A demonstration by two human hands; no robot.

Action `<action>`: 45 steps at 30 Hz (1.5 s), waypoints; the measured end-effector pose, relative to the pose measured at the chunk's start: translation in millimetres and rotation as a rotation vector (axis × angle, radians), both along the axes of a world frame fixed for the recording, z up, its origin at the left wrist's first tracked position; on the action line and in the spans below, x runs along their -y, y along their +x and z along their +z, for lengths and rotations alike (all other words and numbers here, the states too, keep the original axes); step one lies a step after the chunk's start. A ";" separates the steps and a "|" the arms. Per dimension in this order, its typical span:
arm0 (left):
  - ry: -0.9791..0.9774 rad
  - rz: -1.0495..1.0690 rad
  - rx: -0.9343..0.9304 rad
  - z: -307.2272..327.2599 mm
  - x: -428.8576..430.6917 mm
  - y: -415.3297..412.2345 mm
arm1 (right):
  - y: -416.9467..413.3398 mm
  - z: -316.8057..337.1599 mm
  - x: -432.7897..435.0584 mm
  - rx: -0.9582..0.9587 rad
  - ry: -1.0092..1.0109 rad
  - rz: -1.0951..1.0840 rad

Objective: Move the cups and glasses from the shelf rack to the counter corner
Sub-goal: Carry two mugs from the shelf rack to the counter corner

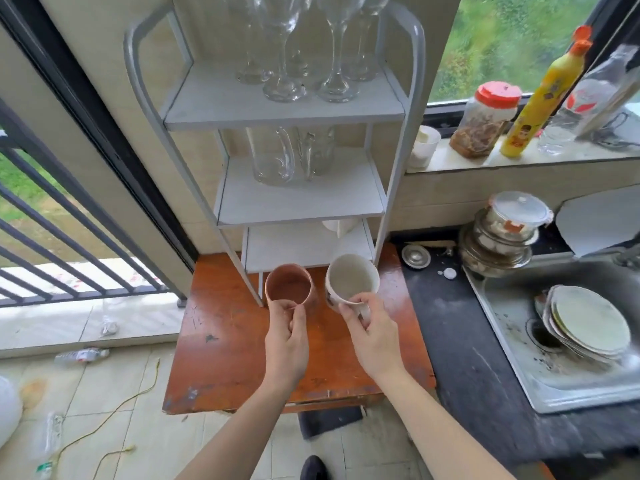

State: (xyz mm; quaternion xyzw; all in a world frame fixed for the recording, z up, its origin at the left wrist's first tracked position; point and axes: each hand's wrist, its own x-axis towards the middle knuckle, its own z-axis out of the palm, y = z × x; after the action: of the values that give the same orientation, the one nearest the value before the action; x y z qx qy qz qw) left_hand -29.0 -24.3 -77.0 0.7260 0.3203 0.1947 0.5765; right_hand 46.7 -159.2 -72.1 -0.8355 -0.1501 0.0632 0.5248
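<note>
A white three-tier shelf rack [398, 109] stands on a small wooden table [225, 358]. Several wine glasses [284, 77] fill its top shelf, and two clear glass mugs [273, 157] stand on the middle one. A white cup [337, 226] is partly hidden at the back of the bottom shelf. My left hand [285, 344] grips a brown cup [289, 287] by its near rim. My right hand [370, 334] holds a white mug [351, 278] by its handle side. Both cups hang just in front of the rack's bottom shelf, above the table.
A dark counter [460, 341] runs right of the table, with a sink [519, 386] holding stacked plates [588, 323] and stacked bowls [498, 244] behind it. The window sill carries a jar [485, 119], a yellow bottle [540, 98] and a small white cup [424, 147]. Bottles and a cord lie on the floor at left.
</note>
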 end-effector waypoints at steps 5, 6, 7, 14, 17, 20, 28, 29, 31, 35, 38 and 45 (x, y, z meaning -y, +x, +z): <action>-0.022 -0.218 -0.083 -17.8 51.0 12.5 | -7.9 -7.0 65.0 -0.042 -0.039 -0.212; -0.020 -0.267 -0.090 -18.4 63.4 17.7 | -9.8 -6.2 80.2 -0.043 -0.045 -0.257; -0.015 -0.316 -0.093 -17.9 76.1 23.3 | -11.8 -4.7 95.6 -0.040 -0.048 -0.304; -0.045 -0.597 -0.014 19.1 206.7 53.8 | -36.2 18.2 233.3 -0.016 0.002 -0.681; -0.049 -0.735 0.037 44.4 278.7 55.8 | -52.1 31.2 302.6 0.007 0.056 -0.815; -0.043 -0.846 0.124 68.3 362.1 51.0 | -71.3 47.5 379.5 0.065 0.087 -0.947; -0.144 -1.080 0.201 100.0 621.5 3.7 | -153.9 74.2 616.0 0.176 0.075 -1.147; -0.156 -1.112 0.197 104.6 651.3 -4.2 | -164.8 78.0 644.3 0.188 0.069 -1.176; -0.170 -1.185 0.186 112.2 705.0 -18.3 | -185.2 82.6 696.9 0.208 0.072 -1.234; -0.137 -1.322 0.197 116.4 797.1 -33.3 | -214.3 81.2 787.9 0.230 0.080 -1.357; -0.110 -1.406 0.202 112.3 864.7 -37.0 | -230.0 73.0 848.1 0.229 0.095 -1.427; -0.112 -1.635 0.194 84.2 1042.6 -28.3 | -250.3 49.7 995.3 0.200 0.040 -1.623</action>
State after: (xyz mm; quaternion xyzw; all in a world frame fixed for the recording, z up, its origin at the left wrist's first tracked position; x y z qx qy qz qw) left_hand -57.2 -1067.0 7.2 0.6800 -0.3511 -0.2410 0.5968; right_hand -203.6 -1154.5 -22.4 -0.6763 0.4541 -0.4140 0.4063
